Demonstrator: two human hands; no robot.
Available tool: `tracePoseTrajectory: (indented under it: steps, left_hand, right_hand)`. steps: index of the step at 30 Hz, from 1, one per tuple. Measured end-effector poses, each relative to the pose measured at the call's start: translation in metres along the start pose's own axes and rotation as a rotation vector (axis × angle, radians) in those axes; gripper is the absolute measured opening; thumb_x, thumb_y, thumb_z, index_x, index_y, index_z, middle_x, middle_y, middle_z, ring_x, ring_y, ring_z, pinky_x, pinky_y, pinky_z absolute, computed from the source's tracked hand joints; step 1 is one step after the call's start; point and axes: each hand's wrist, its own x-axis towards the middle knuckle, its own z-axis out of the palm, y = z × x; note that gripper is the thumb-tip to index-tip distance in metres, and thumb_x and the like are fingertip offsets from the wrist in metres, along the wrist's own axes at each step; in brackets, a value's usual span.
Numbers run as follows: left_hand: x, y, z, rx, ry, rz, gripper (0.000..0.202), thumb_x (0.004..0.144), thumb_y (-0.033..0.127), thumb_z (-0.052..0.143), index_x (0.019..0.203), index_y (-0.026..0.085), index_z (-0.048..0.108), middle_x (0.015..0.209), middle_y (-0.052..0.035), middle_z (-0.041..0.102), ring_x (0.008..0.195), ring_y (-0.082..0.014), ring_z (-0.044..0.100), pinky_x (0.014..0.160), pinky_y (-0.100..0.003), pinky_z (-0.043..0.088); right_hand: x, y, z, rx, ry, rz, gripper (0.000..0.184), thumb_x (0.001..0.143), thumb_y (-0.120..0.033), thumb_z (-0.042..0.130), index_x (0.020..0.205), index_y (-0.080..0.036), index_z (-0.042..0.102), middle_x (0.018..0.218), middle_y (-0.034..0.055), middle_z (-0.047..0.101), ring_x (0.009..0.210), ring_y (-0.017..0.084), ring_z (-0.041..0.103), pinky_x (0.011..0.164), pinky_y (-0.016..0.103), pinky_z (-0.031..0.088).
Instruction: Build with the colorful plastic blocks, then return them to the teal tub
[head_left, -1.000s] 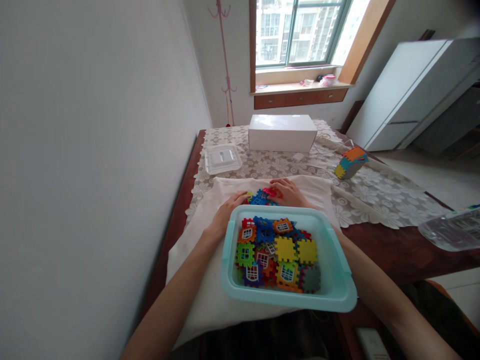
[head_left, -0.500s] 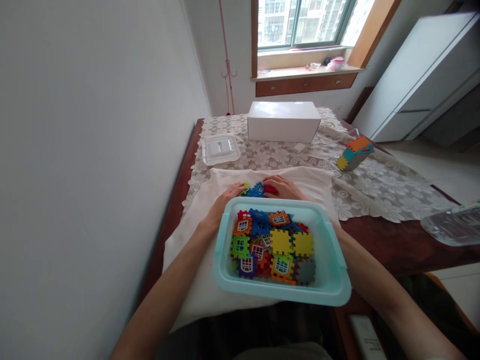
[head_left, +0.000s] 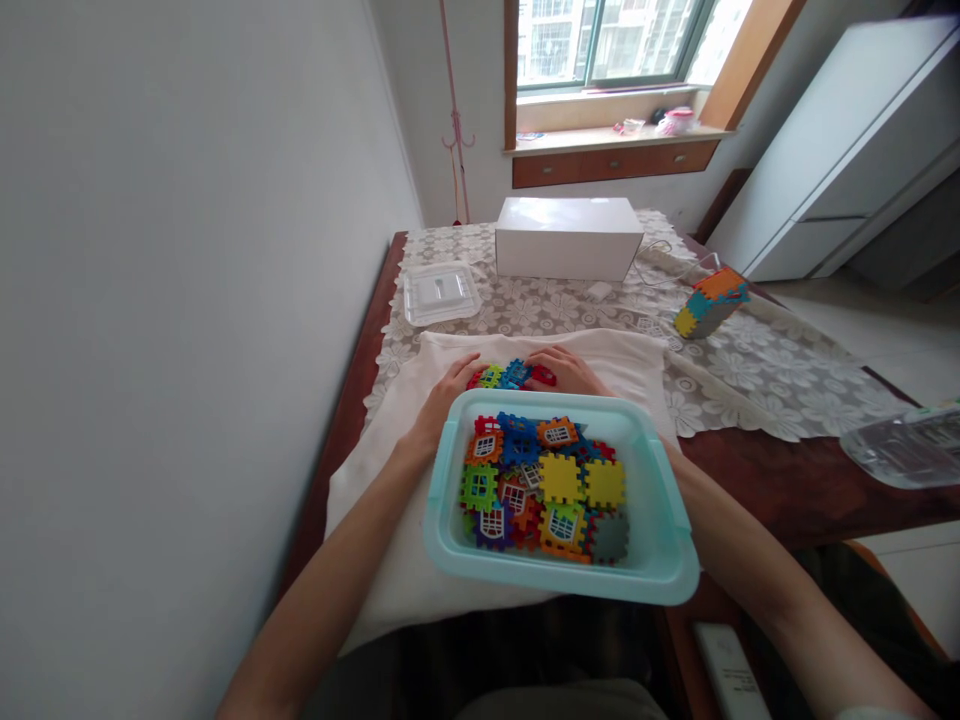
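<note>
While both arms reach past the bin (head_left: 450, 470), the left hand (head_left: 442, 400) lies on the cloth (head_left: 375, 500) with fingers curled loosely around the left end of a small cluster of tiles (head_left: 510, 375); its grip is half closed and touches the red and green pieces there, though whether it truly pinches one I cannot tell. Just right of that grip, between the two hands, the tiles sit on the cloth, blue in the middle. The right hand (head_left: 566, 370) rests at the cluster's right end, fingers bent over a red piece, its grip partly closed on it; how firm the hold is I cannot tell. Nearer the person than both grips, the teal bin holds a heap of more tiles (head_left: 544, 485) in many colours. Beyond the left grip a clear lid (head_left: 441, 293) lies on the counter (head_left: 787, 490). Beyond the right grip stands a white box (head_left: 566, 238). Well to the right of the right grip a built block (head_left: 709, 303) of tiles rests on the lace.
</note>
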Motion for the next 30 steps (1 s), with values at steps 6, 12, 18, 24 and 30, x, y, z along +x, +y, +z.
tracePoseTrajectory:
  steps: [6, 12, 18, 24, 30]
  left_hand:
    - [0.003, -0.009, 0.004, -0.03, 0.122, 0.048, 0.033, 0.11, 0.026, 0.058, 0.138, 0.02, 0.075, 0.159, -0.0155, 0.067, 0.147, -0.0299, 0.067, 0.129, -0.052, 0.052]
    - [0.003, -0.005, 0.004, 0.003, 0.129, 0.055, 0.03, 0.111, 0.027, 0.057, 0.13, 0.019, 0.079, 0.152, -0.0161, 0.071, 0.142, -0.0297, 0.069, 0.125, -0.052, 0.055]
    - [0.0, 0.001, -0.001, 0.19, -0.012, 0.0, 0.037, 0.099, 0.019, 0.072, 0.135, 0.024, 0.079, 0.161, -0.014, 0.068, 0.146, -0.0355, 0.065, 0.128, -0.057, 0.049]
    - [0.0, 0.005, -0.002, 0.343, -0.096, -0.038, 0.049, 0.105, 0.021, 0.064, 0.153, 0.026, 0.069, 0.172, -0.0126, 0.059, 0.155, -0.0348, 0.057, 0.131, -0.056, 0.042]
    - [-0.003, 0.007, 0.0, 0.407, -0.005, -0.136, 0.054, 0.108, 0.016, 0.052, 0.161, 0.015, 0.059, 0.169, -0.02, 0.059, 0.157, -0.0359, 0.054, 0.131, -0.058, 0.04]
  right_hand:
    - [-0.004, 0.002, 0.004, 0.003, 0.259, -0.025, 0.028, 0.098, -0.034, 0.072, 0.124, -0.025, 0.076, 0.129, 0.0125, 0.078, 0.123, 0.032, 0.071, 0.112, 0.049, 0.059]
    - [-0.005, 0.002, 0.007, 0.002, 0.173, -0.033, 0.034, 0.098, -0.035, 0.073, 0.131, -0.027, 0.073, 0.125, 0.0105, 0.076, 0.113, 0.029, 0.074, 0.101, 0.045, 0.061]
    - [-0.004, 0.0, 0.007, 0.076, 0.273, 0.003, 0.032, 0.099, -0.041, 0.076, 0.126, -0.026, 0.066, 0.127, 0.0113, 0.074, 0.115, 0.03, 0.072, 0.103, 0.049, 0.06]
    - [0.009, -0.002, 0.024, 0.223, 0.219, -0.064, 0.035, 0.101, -0.047, 0.075, 0.123, -0.027, 0.057, 0.159, 0.0148, 0.063, 0.146, 0.031, 0.063, 0.124, 0.055, 0.052]
    - [0.009, -0.003, 0.027, 0.11, -0.011, 0.009, 0.028, 0.103, -0.049, 0.068, 0.113, -0.024, 0.062, 0.145, 0.0169, 0.072, 0.138, 0.036, 0.066, 0.125, 0.062, 0.049]
